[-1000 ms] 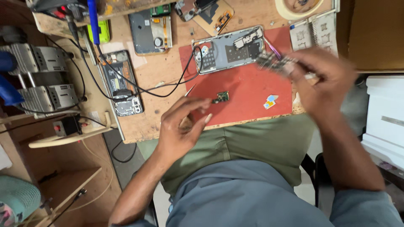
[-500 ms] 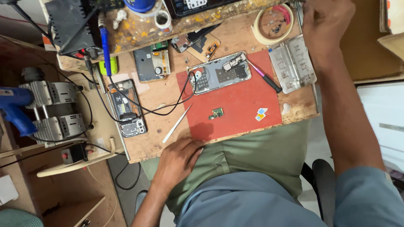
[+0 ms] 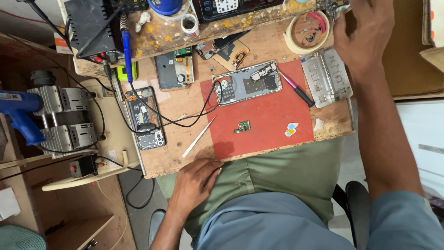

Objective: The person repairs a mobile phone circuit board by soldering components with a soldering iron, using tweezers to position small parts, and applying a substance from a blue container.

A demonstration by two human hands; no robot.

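Note:
My left hand [image 3: 196,183] rests flat on my green-clad thigh, just below the wooden desk's front edge [image 3: 185,162], and holds nothing. My right hand [image 3: 363,32] reaches to the far right corner, its fingertips at a small metal item on the back shelf, beside a tape roll [image 3: 307,30]. Whether it grips that item is unclear. On the red mat [image 3: 263,120] lie an opened phone [image 3: 247,83], a small green circuit board [image 3: 242,126] and a pink-handled tool [image 3: 298,90]. A thin metal pry tool [image 3: 199,136] lies left of the mat.
A metal stencil plate [image 3: 326,76] sits right of the mat. Two more opened phones [image 3: 174,69] [image 3: 145,118] lie at the left, with black cables across them. A blue-handled soldering iron [image 3: 126,41], a black power unit [image 3: 90,25] and a blue glue gun [image 3: 18,109] stand further left.
My right hand left the opened phone and went up to the far right corner; the pink tool now lies on the mat. My left hand drew back from the mat to my thigh.

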